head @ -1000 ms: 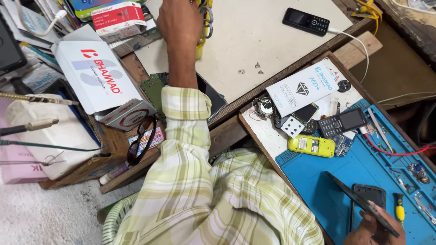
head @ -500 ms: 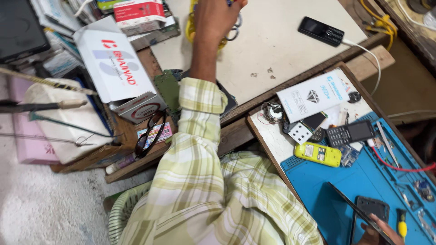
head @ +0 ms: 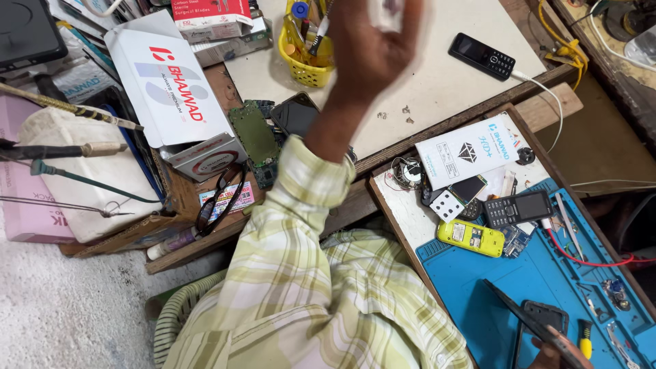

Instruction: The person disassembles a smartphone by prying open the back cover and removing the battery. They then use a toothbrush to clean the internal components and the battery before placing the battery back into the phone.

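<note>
My left hand [head: 372, 48] is raised over the white board, just right of a yellow basket [head: 307, 68] full of pens and tools. The hand is blurred, and whether its fingers hold anything cannot be made out. Its plaid sleeve [head: 307, 205] runs down the middle of the view. At the bottom right edge, only the fingers of my right hand [head: 547, 354] show. They grip a thin dark phone [head: 529, 324], held tilted above the blue work mat [head: 478, 273].
A yellow keypad phone [head: 470, 237] and a black keypad phone [head: 517, 208] lie at the mat's top edge. Another black phone [head: 482, 56] charges on the white board. A white box [head: 171, 89], a green circuit board [head: 256, 140] and glasses [head: 222, 198] lie on the left.
My left hand has come away from the yellow basket and moved right and up, now blurred with motion. The view has shifted, showing more of the basket. My right hand keeps the dark phone.
</note>
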